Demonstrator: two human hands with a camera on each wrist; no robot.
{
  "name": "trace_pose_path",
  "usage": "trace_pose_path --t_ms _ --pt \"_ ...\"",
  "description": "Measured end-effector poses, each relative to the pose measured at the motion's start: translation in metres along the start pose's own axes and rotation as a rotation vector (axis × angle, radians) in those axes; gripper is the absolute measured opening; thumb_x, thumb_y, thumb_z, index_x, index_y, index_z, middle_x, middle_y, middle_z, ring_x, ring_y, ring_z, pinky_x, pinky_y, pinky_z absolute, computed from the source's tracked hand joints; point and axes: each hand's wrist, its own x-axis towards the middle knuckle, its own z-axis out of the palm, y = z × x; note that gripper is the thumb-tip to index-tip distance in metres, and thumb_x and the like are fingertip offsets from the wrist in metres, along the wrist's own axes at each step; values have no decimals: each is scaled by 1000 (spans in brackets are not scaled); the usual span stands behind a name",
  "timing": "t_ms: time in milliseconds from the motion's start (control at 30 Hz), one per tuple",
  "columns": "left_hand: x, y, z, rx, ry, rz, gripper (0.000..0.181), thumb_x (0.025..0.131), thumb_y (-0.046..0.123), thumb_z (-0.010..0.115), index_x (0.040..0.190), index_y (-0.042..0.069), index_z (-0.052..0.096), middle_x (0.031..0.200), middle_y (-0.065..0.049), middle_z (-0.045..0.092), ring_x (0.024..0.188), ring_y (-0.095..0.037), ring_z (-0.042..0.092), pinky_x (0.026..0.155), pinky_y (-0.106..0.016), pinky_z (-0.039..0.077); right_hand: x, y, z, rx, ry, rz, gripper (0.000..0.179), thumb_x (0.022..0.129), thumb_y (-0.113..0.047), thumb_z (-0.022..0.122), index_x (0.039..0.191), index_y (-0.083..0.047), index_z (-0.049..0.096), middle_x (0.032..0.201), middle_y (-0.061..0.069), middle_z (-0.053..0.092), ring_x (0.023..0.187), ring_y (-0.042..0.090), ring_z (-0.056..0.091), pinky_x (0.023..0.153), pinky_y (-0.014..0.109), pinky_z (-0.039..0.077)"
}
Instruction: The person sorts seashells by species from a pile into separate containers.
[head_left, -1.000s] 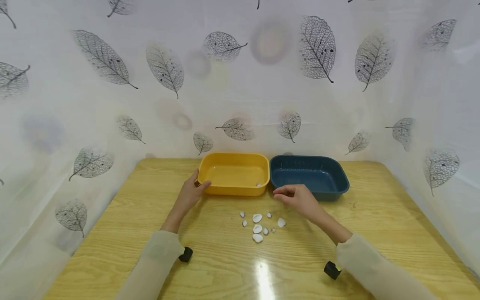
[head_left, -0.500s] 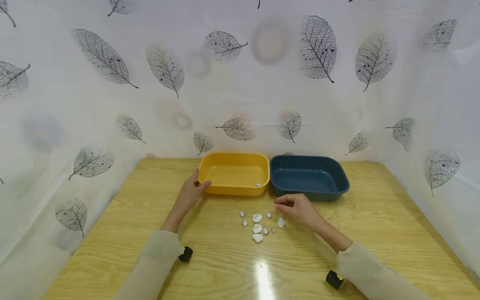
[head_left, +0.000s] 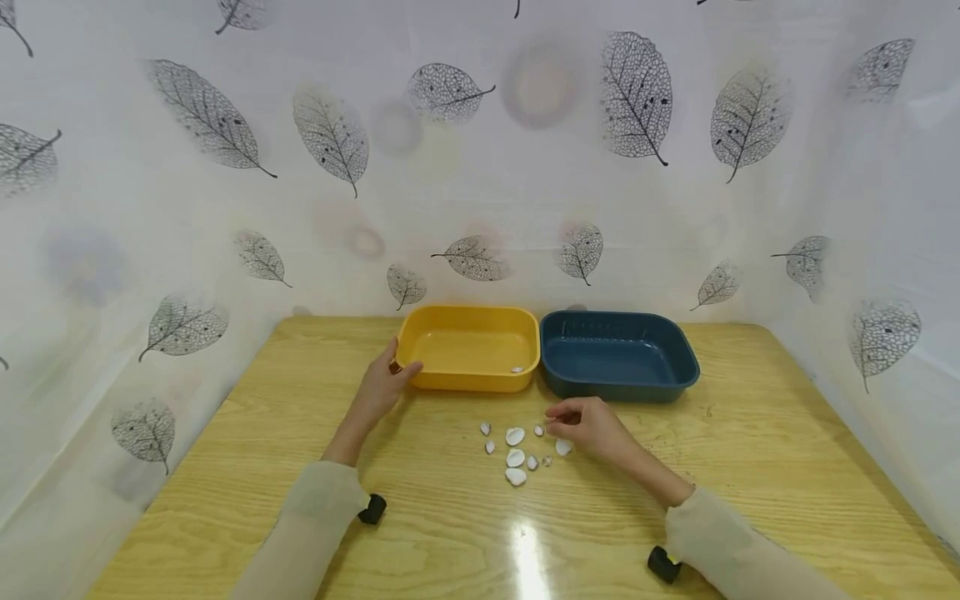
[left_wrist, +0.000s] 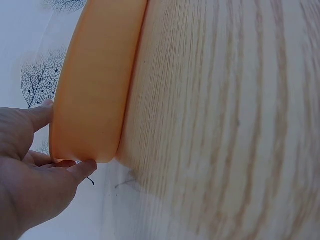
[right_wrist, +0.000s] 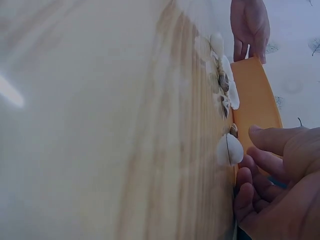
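My left hand (head_left: 378, 389) grips the near left corner of a yellow plastic basin (head_left: 457, 382); in the left wrist view thumb and fingers lie along the orange-looking rim of the basin (left_wrist: 97, 85). A small shell (head_left: 517, 369) lies inside it. My right hand (head_left: 596, 427) hovers over the table beside a small brown-white shell (head_left: 538, 430) and a white shell (head_left: 563, 447). In the right wrist view a gap shows between the thumb (right_wrist: 272, 139) and the bent fingers, with nothing visible in it. Several more shells, among them a white one (head_left: 514, 436), lie loosely grouped.
A dark blue basin (head_left: 622, 388) stands against the yellow one on its right, just behind my right hand. The wooden table (head_left: 435, 517) ends at a leaf-patterned white sheet (head_left: 480, 192) behind and at both sides.
My right hand has come down and nearer from the blue basin's front edge to the shells. The left hand keeps its hold on the yellow basin.
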Motion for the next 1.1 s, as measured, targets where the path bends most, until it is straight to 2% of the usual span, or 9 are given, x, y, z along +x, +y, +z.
trace_pose_path --t_ms 400,633,1100 --pt "1 -1 1 9 -2 12 79 108 20 58 161 -10 7 167 -28 11 150 -43 29 118 -49 35 0 -4 8 -75 -2 -36 20 86 -13 84 101 -1 79 90 0 73 80 11 62 69 23 53" --pt "0 -1 1 10 1 10 78 108 20 58 161 -10 8 167 -28 12 150 -42 28 118 -50 34 1 -7 13 -150 18 -12 21 84 -16 86 100 -4 81 92 -1 72 83 12 61 71 25 52" --pt "-1 0 0 -9 5 9 78 108 19 58 161 -8 8 168 -27 12 150 -42 29 118 -49 35 3 -13 15 -161 42 27 13 82 -15 87 92 -9 81 85 -5 69 79 9 59 69 26 50"
